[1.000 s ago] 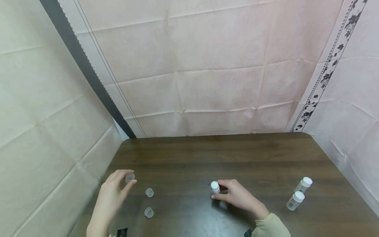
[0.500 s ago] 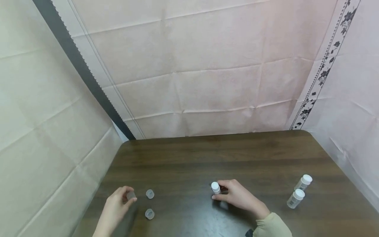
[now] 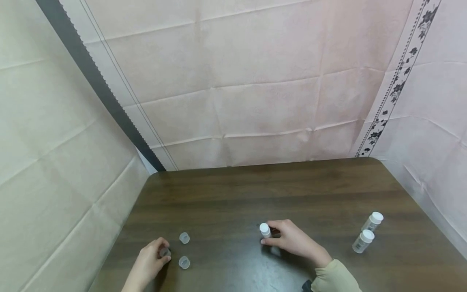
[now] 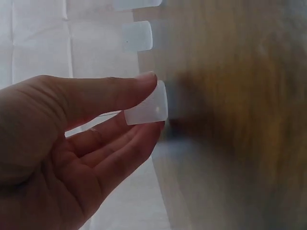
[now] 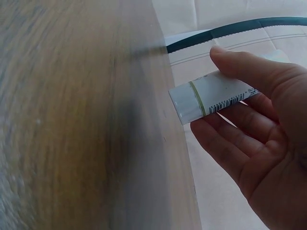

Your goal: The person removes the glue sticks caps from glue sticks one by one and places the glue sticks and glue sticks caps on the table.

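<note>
My left hand (image 3: pixel 147 259) pinches a small translucent plastic cup (image 4: pixel 152 108) between thumb and fingertips, low at the left of the table. Fine ribs show on the cup's side in the left wrist view. Two similar cups stand just right of that hand, one farther back (image 3: pixel 184 238) and one nearer (image 3: pixel 184 262). Right of the table's middle, my right hand (image 3: pixel 293 240) grips a small bottle (image 3: pixel 265 230) with a white cap, thumb on one side and fingers on the other. Its label carries a green line and a barcode (image 5: pixel 226 103) in the right wrist view.
Two more white-capped clear bottles stand close together at the right, one behind (image 3: pixel 373 221) and one in front (image 3: pixel 363 241). The dark wooden table (image 3: pixel 233 190) meets a hanging pale cloth (image 3: pixel 255 101) at its back edge, with more cloth along both sides.
My left hand has come down and nearer with the cup, from above the table to beside the other two cups. The right hand has stayed in place on the bottle.
</note>
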Motion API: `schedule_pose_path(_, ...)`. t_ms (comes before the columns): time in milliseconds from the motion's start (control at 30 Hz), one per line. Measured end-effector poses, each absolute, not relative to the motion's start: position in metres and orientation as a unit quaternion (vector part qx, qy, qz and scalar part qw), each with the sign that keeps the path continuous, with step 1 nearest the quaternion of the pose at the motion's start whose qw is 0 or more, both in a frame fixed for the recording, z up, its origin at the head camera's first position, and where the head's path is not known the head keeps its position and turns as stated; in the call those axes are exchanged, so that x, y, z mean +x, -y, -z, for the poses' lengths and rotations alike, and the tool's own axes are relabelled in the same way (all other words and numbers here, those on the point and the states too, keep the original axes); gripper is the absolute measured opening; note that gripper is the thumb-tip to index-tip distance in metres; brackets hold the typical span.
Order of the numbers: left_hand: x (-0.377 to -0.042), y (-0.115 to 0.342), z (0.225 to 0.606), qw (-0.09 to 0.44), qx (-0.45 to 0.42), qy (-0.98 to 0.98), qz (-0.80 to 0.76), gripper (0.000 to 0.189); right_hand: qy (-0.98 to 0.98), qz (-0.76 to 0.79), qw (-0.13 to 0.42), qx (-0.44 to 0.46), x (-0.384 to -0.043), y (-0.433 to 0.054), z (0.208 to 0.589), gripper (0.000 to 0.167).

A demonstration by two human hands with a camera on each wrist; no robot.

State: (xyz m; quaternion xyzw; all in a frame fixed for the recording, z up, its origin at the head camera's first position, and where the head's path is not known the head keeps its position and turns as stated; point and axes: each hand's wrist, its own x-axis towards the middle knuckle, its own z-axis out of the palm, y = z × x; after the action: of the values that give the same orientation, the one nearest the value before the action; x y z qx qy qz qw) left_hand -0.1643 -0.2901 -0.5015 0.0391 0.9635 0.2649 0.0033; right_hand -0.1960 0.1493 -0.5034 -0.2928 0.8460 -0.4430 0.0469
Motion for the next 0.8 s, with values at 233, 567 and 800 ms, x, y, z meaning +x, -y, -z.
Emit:
schedule_pose_path(233,-0.166,0.288,0.501,0.017,0.032,-0.965,-0.260,0.031,-0.845,0.446,0.050,-0.292,-0.197,-0.149,0.503,0.024)
schedule_pose_path(567,-0.170,0.285,0.502,0.028,0.031,-0.966,-0.254,0.033,-0.845,0.449,0.041,-0.288,-0.196,-0.153,0.504,0.023)
schedule_pose_path(800,-0.172,0.284,0.503,0.034,0.038,-0.966,-0.252,0.033,-0.854,0.439,0.028,-0.279,-0.192,-0.161,0.500,0.022)
